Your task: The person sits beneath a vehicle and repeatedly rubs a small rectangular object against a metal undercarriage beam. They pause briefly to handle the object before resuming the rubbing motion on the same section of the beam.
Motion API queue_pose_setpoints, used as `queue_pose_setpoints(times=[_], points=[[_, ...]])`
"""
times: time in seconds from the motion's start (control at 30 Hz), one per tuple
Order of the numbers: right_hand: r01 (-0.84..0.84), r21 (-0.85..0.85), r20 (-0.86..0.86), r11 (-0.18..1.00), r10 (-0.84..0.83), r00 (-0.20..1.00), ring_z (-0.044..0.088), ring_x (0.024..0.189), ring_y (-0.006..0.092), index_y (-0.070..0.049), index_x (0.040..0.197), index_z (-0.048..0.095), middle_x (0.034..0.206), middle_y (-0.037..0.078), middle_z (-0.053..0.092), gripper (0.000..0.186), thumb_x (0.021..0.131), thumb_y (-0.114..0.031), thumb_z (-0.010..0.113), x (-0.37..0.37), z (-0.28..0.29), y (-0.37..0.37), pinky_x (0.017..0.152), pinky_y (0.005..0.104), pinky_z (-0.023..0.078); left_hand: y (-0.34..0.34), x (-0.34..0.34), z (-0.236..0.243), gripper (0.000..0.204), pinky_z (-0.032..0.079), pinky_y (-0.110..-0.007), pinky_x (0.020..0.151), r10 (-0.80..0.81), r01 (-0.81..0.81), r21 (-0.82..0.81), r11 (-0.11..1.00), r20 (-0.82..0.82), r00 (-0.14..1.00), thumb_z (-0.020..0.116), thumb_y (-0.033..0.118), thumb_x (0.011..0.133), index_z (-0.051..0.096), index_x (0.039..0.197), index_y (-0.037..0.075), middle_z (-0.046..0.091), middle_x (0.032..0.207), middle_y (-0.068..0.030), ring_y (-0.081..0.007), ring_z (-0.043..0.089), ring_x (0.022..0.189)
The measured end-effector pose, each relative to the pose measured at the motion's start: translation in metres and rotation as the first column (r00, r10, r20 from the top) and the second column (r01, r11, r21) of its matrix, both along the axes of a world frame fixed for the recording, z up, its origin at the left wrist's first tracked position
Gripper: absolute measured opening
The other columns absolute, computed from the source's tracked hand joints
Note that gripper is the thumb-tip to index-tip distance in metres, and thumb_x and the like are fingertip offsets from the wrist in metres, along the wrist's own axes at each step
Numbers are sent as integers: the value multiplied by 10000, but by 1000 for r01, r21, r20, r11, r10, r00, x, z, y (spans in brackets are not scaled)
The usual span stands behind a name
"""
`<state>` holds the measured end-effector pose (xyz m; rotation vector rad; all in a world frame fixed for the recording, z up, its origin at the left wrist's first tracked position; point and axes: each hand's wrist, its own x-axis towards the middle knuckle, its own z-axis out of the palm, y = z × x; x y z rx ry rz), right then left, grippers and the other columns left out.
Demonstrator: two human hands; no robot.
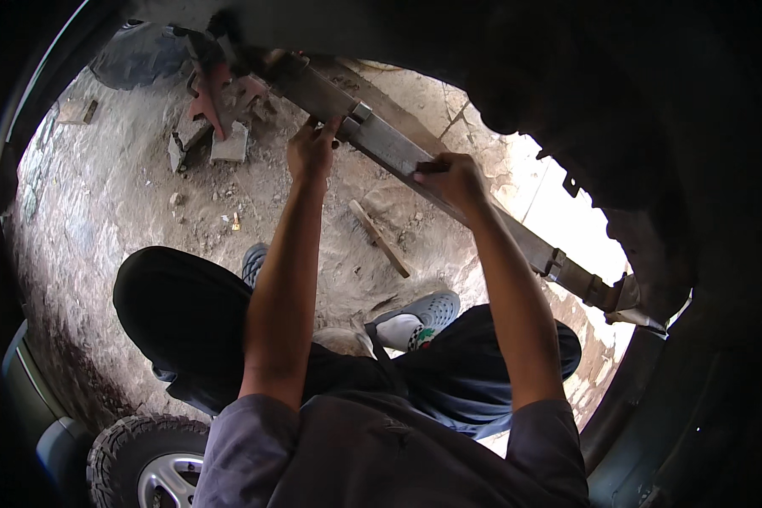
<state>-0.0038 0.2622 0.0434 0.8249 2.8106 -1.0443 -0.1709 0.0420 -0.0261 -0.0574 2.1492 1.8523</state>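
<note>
A long flat metal beam point(389, 144) runs diagonally from the upper left to the lower right in front of me, with a bright, bare stretch in its middle. My left hand point(311, 154) is closed at the beam's near edge, beside a small metal bracket point(360, 113); its fingertips are partly hidden. My right hand point(455, 182) pinches a small dark piece point(432, 167) against the bright face of the beam. The kind of that piece cannot be made out.
Dark vehicle bodywork surrounds the opening. A red stand point(207, 97) and broken blocks point(229, 144) stand at the upper left. A wooden stick point(379, 240) lies on the dirt floor point(85, 220) between my feet. A tyre point(135, 457) is at the lower left.
</note>
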Motion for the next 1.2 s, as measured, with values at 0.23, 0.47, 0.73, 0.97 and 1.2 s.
queue_pose_setpoints(times=[0.23, 0.47, 0.73, 0.97, 1.2], points=[[74, -91, 131, 993, -62, 990, 745, 793, 220, -110, 934, 839, 854, 81, 796, 329, 706, -314, 962, 34, -5, 32, 749, 378, 547, 6, 3, 13, 549, 523, -262, 638, 32, -46, 145, 988, 96, 995, 768, 400, 972, 680, 1394, 61, 766, 1159, -78, -150, 733, 839], [-43, -35, 155, 998, 48, 987, 723, 735, 179, -147, 896, 850, 808, 44, 793, 321, 639, -276, 992, -31, 3, 12, 723, 365, 538, 20, 7, 0, 515, 559, -323, 783, 176, -178, 99, 979, 32, 984, 770, 368, 954, 706, 1358, 55, 789, 1129, -119, -177, 735, 912], [79, -240, -270, 968, -145, 952, 773, 998, 175, -42, 1074, 795, 1065, 78, 816, 317, 847, -247, 878, 32, -26, -13, 896, 314, 572, 11, 45, 12, 461, 550, -292, 759, 85, -107, 246, 963, 99, 991, 623, 362, 1056, 662, 1384, 40, 731, 1168, -73, -160, 693, 920], [328, -731, -181, 598, -634, 752, 610, 683, 65, -13, 1275, 653, 994, 54, 726, 298, 999, -109, 710, 91, -16, -101, 538, 241, 466, 17, 149, -4, 375, 551, -303, 779, -392, 213, 470, 857, 324, 861, 606, 385, 1079, 740, 1111, 36, 726, 946, -54, -142, 673, 815], [184, -973, 13, 142, -757, 654, 564, 667, 92, -108, 1379, 576, 999, 19, 670, 328, 1055, -127, 620, 105, -7, -120, 540, 222, 392, 1, 158, 38, 301, 577, -285, 768, -552, 318, 611, 725, 240, 799, 684, 279, 1049, 748, 1174, 13, 754, 1012, -63, -124, 693, 848]])
